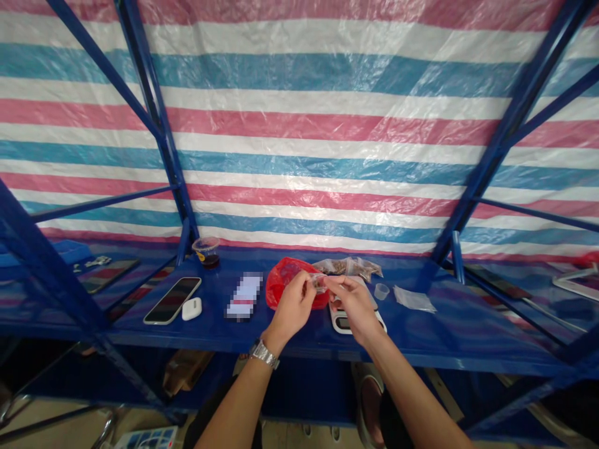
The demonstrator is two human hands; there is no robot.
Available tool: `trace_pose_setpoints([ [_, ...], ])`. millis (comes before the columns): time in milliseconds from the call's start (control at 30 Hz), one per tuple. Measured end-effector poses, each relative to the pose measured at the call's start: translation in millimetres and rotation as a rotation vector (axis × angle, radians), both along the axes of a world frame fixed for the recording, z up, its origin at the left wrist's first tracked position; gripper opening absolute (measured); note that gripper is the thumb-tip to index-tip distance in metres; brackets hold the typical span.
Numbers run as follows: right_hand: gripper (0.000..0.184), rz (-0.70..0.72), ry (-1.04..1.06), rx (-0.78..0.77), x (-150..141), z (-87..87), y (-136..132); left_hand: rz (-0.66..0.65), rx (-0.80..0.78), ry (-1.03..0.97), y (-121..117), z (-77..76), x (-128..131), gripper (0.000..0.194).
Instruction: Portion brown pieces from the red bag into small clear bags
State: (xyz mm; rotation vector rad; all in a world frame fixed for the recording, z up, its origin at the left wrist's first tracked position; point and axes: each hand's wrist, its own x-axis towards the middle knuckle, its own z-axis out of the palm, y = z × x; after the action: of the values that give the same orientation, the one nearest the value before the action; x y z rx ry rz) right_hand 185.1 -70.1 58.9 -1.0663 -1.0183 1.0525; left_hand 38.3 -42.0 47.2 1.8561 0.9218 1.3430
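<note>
Bare forearms [229,411] reach out, left hand [291,307] and right hand [353,308] pinching a small clear packet [317,281] above the digital scale [341,323], and weak fingertips [309,279] could spill its brown bits [320,285].

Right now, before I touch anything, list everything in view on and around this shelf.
shelf: 1, dark blue metal, across the view
tarp: 1, pink, white and blue stripes, behind the shelf
tray: 1, blue, far left
cup of dark liquid: 1, clear with yellow label, back left
phone: 1, black, left of centre
earbud case: 1, white, beside the phone
blurred card: 1, white, left of the hands
red bag: 1, red, behind the left hand
brown-filled bags: several, clear, back centre
scale: 1, white, under the right hand
small cup: 1, clear, right of the scale
flat bag: 1, clear, far right of the scale
held bag: 1, clear with brown contents, pinched between both hands
watch: 1, silver, left wrist
left hand: 1, pinching the held bag
right hand: 1, pinching the held bag
</note>
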Motion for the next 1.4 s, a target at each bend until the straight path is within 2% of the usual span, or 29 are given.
trace_pose_setpoints([
  [100, 0.044, -0.099, 0.009, 0.028, -11, -2.5, 5, 0.047, 0.003, -0.008, 4, -0.6, -1, 0.02],
  [267, 0.049, -0.05, 0.174, -0.095, -26, -10.3, 13, 0.161, -0.021, -0.196, 12, 5.0, -3, 0.023],
  [333, 0.048, 0.021, 0.23, -0.133, -27, -13.1, 17, 0.198, 0.009, -0.147, 15, 5.0, -4, 0.024],
  [433, 0.046, 0.106, 0.281, -0.099, -26, -16.1, 24, 0.24, 0.045, -0.031, 21, -0.5, -7, 0.023],
  [533, 0.053, -0.014, 0.28, -0.021, -25, -20.6, 37, 0.323, 0.064, 0.033, 27, -8.5, -14, 0.019],
  [633, 0.058, -0.236, 0.119, 0.09, -24, -27.4, 53, 0.441, 0.085, 0.076, 27, -15.1, -20, 0.021],
  [700, 0.053, -0.321, -0.105, 0.183, -26, -31.0, 59, 0.449, 0.112, 0.171, 24, -18.3, -23, 0.041],
  [800, 0.043, -0.306, -0.422, 0.243, -31, -32.6, 59, 0.374, 0.16, 0.398, 20, -22.2, -22, 0.072],
  [867, 0.041, -0.286, -0.555, 0.237, -36, -31.8, 54, 0.346, 0.158, 0.484, 20, -24.0, -20, 0.073],
  [933, 0.039, -0.276, -0.645, 0.23, -40, -30.5, 49, 0.341, 0.134, 0.512, 23, -25.0, -19, 0.065],
  [1067, 0.035, -0.263, -0.696, 0.219, -42, -27.4, 42, 0.318, 0.102, 0.528, 29, -26.2, -17, 0.053],
  [1300, 0.03, -0.349, -0.709, 0.259, -36, -21.9, 38, 0.283, 0.104, 0.508, 36, -30.7, -17, 0.059],
  [1400, 0.032, -0.328, -0.735, 0.235, -31, -23.2, 40, 0.274, 0.114, 0.507, 39, -31.9, -18, 0.062],
])
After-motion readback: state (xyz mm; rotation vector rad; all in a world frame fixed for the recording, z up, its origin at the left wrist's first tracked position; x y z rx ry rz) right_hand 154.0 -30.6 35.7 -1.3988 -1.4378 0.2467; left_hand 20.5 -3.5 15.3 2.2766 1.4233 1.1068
